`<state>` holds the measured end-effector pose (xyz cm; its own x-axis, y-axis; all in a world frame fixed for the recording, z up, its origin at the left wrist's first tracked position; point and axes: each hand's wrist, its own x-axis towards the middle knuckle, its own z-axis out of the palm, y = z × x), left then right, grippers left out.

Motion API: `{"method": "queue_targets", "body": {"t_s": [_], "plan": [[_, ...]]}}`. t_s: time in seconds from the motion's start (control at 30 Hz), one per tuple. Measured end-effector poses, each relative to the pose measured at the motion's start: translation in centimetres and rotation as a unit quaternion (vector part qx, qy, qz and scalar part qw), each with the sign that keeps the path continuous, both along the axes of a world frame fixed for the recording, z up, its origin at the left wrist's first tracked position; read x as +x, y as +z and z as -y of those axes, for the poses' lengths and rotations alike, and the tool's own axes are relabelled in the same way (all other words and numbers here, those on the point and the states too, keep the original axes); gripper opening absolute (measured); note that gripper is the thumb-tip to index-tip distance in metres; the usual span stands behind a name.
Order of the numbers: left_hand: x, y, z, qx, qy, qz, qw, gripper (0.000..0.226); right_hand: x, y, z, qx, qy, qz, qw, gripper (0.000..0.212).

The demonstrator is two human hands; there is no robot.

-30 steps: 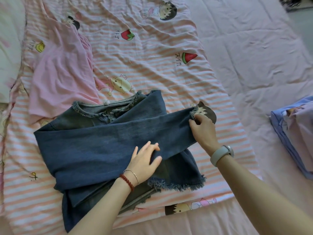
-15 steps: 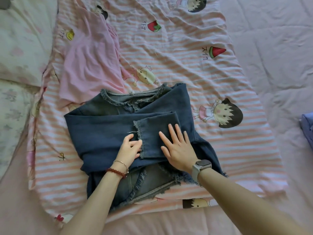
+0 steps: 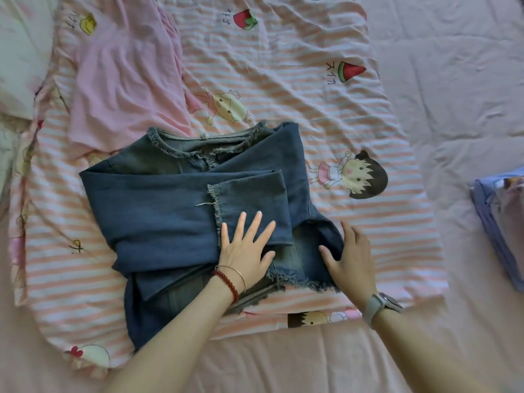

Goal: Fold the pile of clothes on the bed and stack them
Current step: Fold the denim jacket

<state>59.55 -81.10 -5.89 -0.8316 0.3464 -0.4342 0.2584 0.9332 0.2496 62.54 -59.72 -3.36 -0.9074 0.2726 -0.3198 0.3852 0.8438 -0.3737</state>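
Both hands (image 3: 246, 251) touch denim jacket (image 3: 158, 211).

Bed surface, daylit, seen from above.
Wrinkled pale pink quilted bedsheet (image 3: 453, 80) fills right and bottom of frame; pink-and-white striped cartoon-print blanket (image 3: 283, 66) across centre; pale floral pillow (image 3: 17, 52) upper left.

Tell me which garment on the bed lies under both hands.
The denim jacket with frayed edges: the left hand and right hand rest on it. The pink garment lies untouched farther away.
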Motion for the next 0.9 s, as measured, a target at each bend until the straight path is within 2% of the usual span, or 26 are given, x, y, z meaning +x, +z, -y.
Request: {"method": "queue_targets", "body": {"t_s": [0.07,0.13,0.2,0.27,0.33,0.4,0.47,0.5,0.53,0.6,0.63,0.67,0.7,0.73,0.83,0.9], "plan": [[-0.9,-0.6,-0.4,-0.012,0.003,0.042,0.999,0.068,2.4,-0.9,0.0,-0.009,0.002,-0.006,1.0,0.067],[-1.1,-1.2,-0.7,-0.03,0.002,0.051,0.998,0.076,3.4,-1.5,-0.3,-0.12,-0.094,0.029,0.988,0.056],[-0.8,-1.7,-0.8,-0.041,0.007,0.046,0.998,0.085,3.7,-1.8,-0.8,-0.235,-0.2,0.059,0.949,0.036],[-0.5,-1.9,-1.0,-0.06,0.008,0.043,0.997,0.09,3.8,-1.6,-1.2,-0.244,-0.191,0.03,0.95,0.007],[-0.6,-1.8,-1.3,-0.087,0.002,0.05,0.995,0.091,4.1,-0.7,-0.9,-0.227,-0.137,-0.026,0.964,0.019],[-0.9,-1.1,-1.7,-0.089,-0.003,0.078,0.993,0.088,4.1,0.8,-0.2,-0.25,-0.093,-0.082,0.96,0.022],[-1.6,0.1,-1.6,0.003,0.039,0.134,0.99,0.078,3.4,2.2,0.7,-0.305,-0.074,-0.103,0.944,0.015],[-1.9,0.9,-1.0,0.108,0.106,0.168,0.974,0.066,2.9,2.8,1.2,-0.343,-0.067,-0.101,0.932,0.01],[-2.2,1.9,0.0,0.237,0.207,0.209,0.926,0.053,2.2,3.5,2.0,-0.377,-0.053,-0.101,0.919,0.009],[-2.6,4.3,3.0,0.448,0.392,0.29,0.749,0.034,0.7,5.1,4.2,-0.426,-0.009,-0.089,0.9,0.012],[-2.7,5.4,4.7,0.509,0.454,0.322,0.657,0.034,0.1,5.9,5.6,-0.443,0.026,-0.075,0.893,0.015],[-2.6,6.1,6.5,0.542,0.492,0.341,0.589,0.038,-0.3,6.5,7.2,-0.452,0.068,-0.06,0.888,0.016],[-2.5,6.5,8.2,0.556,0.515,0.345,0.554,0.044,-0.5,7.0,8.8,-0.453,0.113,-0.051,0.883,0.015],[-2.3,6.8,9.8,0.559,0.526,0.341,0.543,0.049,-0.6,7.3,10.5,-0.453,0.16,-0.043,0.876,0.013],[-1.6,7.3,13.7,0.552,0.54,0.328,0.543,0.058,-0.4,6.9,15.9,-0.431,0.303,-0.023,0.85,0.019],[-0.7,7.6,15.9,0.559,0.547,0.318,0.536,0.063,0.2,6.1,19.1,-0.389,0.378,0.039,0.839,0.017]]}}
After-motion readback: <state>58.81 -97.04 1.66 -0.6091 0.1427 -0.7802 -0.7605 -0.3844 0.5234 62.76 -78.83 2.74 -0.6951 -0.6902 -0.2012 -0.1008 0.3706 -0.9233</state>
